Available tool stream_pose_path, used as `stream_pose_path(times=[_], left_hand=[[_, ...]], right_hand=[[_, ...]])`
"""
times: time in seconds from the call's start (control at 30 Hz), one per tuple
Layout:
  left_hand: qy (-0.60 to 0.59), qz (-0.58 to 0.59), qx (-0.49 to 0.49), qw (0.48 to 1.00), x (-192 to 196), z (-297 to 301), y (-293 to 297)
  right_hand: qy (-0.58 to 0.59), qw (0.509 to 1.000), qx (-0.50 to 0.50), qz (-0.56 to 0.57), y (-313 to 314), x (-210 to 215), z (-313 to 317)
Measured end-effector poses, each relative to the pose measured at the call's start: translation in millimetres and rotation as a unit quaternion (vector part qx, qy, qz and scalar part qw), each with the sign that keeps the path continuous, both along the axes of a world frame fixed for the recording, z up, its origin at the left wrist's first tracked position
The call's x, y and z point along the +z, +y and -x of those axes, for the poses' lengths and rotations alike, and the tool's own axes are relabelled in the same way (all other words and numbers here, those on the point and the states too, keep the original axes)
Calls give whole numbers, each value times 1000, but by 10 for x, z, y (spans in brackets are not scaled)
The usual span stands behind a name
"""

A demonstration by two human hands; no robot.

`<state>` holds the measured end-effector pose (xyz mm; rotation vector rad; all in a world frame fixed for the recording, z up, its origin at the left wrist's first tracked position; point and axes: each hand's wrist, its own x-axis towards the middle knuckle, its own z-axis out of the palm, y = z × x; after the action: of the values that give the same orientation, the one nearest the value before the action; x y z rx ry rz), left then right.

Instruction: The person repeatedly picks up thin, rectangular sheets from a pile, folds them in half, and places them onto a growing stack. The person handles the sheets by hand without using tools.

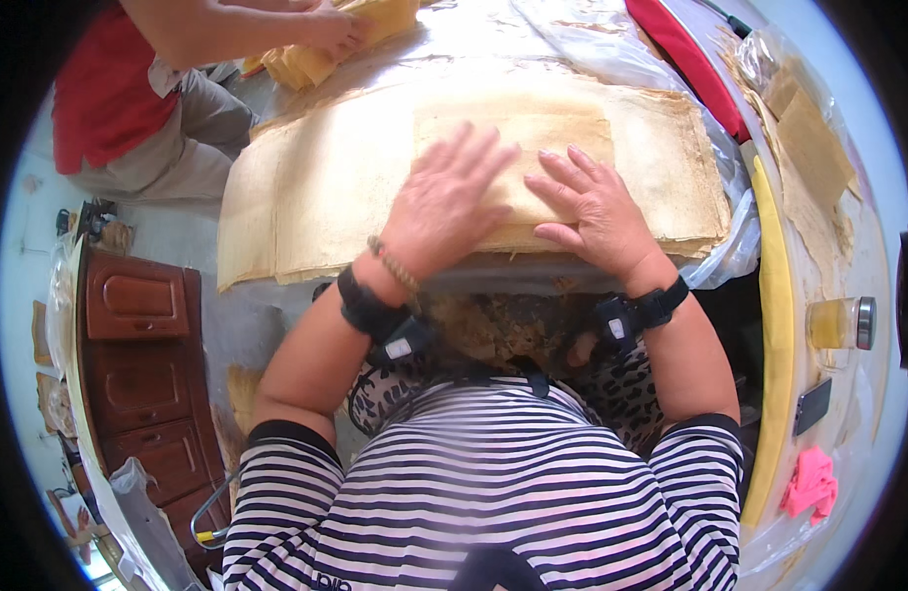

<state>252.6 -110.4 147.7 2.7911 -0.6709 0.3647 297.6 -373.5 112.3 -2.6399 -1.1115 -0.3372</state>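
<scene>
- The left hand lies flat, fingers spread, on a small tan sheet.
- The right hand lies flat beside it, fingers spread too.
- The sheet sits under both hands, on top of a big stack.
- I think pressing softly and evenly keeps it smooth and unripped.

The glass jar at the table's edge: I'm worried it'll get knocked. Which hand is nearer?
Right. The right hand lies flat on the paper stack, nearer the glass jar; the left hand lies farther away.

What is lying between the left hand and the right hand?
In the head view, only the small tan sheet shows between left hand and right hand.
</scene>
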Motion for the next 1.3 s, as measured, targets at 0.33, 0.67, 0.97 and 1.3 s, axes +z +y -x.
stream_pose_path(times=[0.33,0.67,0.97,1.3], left_hand=[[143,-28,-73,987,288,-164,504],[207,481,166,835,-398,-55,723],[-178,14,266,947,-362,-53,222],[-16,-41,22,999,-434,-71,17]], right_hand=[[113,979,8,-168,-547,305,-178],[249,830,-110,-486,-257,-168,-306],[107,935,-246,-232,-62,-141,-565],[-149,961,-197,-126,242,84,-390]])
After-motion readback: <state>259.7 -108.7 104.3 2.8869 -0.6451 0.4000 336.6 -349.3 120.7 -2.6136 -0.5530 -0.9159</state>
